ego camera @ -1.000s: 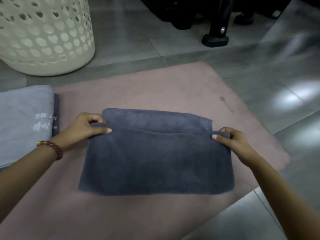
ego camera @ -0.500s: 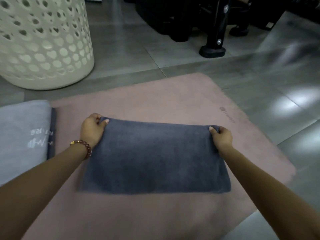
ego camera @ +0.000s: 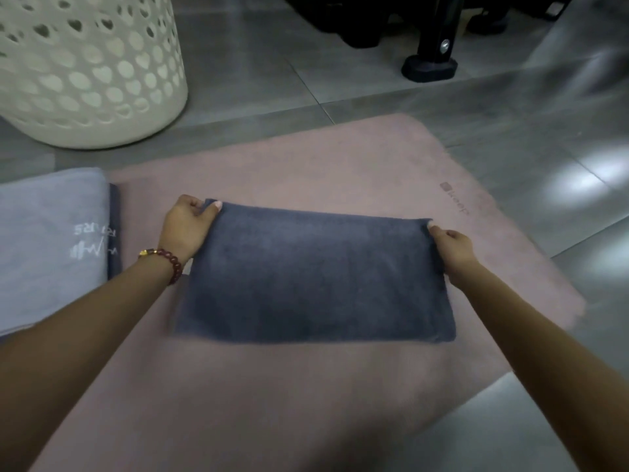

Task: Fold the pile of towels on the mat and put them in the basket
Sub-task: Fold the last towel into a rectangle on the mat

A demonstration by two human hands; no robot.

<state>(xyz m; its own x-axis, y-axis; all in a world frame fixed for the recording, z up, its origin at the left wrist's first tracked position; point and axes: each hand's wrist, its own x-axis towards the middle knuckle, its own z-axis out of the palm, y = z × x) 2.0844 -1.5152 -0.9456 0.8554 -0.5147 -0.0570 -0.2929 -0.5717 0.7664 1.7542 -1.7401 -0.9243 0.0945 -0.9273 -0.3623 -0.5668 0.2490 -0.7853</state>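
Observation:
A dark grey towel (ego camera: 316,277) lies folded into a flat rectangle in the middle of the pink mat (ego camera: 340,158). My left hand (ego camera: 185,226) pinches its far left corner, and my right hand (ego camera: 451,248) pinches its far right corner. Both hands rest low against the mat. A light grey towel with white lettering (ego camera: 47,247) lies folded at the mat's left edge, on top of a darker one (ego camera: 115,229). The cream perforated basket (ego camera: 88,69) stands on the floor at the far left.
Grey glossy floor tiles (ego camera: 544,137) surround the mat. A black stand foot (ego camera: 429,68) and dark furniture sit on the floor beyond the mat at the upper right.
Both hands carried the towel's upper layer away from me until its edge met the far edge, closing the fold. They still pinch the far corners.

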